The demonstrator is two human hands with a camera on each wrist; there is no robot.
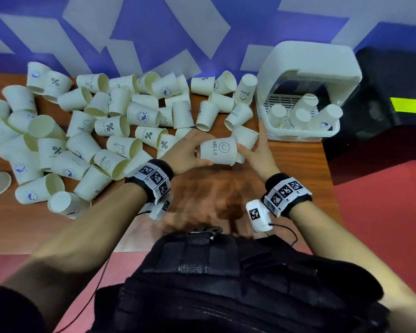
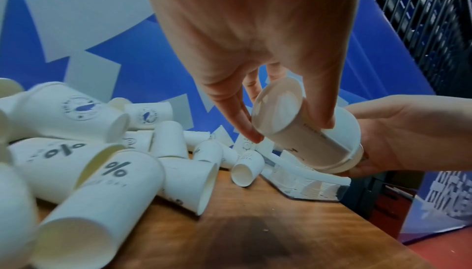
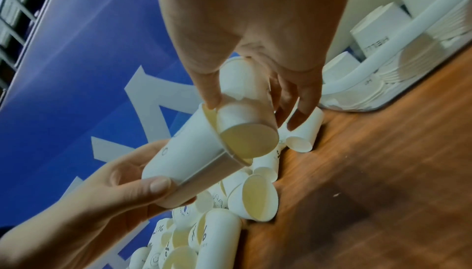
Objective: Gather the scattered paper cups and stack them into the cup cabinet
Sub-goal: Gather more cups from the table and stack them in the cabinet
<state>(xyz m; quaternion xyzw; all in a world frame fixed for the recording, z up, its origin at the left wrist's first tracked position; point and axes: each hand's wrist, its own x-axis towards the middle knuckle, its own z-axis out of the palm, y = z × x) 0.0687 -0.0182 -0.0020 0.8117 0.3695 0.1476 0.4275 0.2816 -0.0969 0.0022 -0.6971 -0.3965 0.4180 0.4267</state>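
Note:
My left hand [image 1: 195, 152] grips a white paper cup printed HELLO [image 1: 216, 151] by its base end, held on its side above the wooden table [image 1: 286, 164]. My right hand [image 1: 252, 150] holds a second cup [image 1: 246, 139] at an angle against the HELLO cup's open end; how far one sits in the other I cannot tell. In the right wrist view my right hand [image 3: 253, 109] curls round its cup [image 3: 242, 95]. The left wrist view has my left hand [image 2: 286, 130] pinching its cup [image 2: 293, 132]. The white cup cabinet [image 1: 298, 138] stands just right, holding several upturned cups.
Many loose cups [image 1: 111, 126] lie on their sides across the left and back of the table. A black box with a yellow-green label [image 1: 406, 104] sits right of the cabinet. Bare wood lies in front of my hands. The table ends at the right over red floor [image 1: 382, 212].

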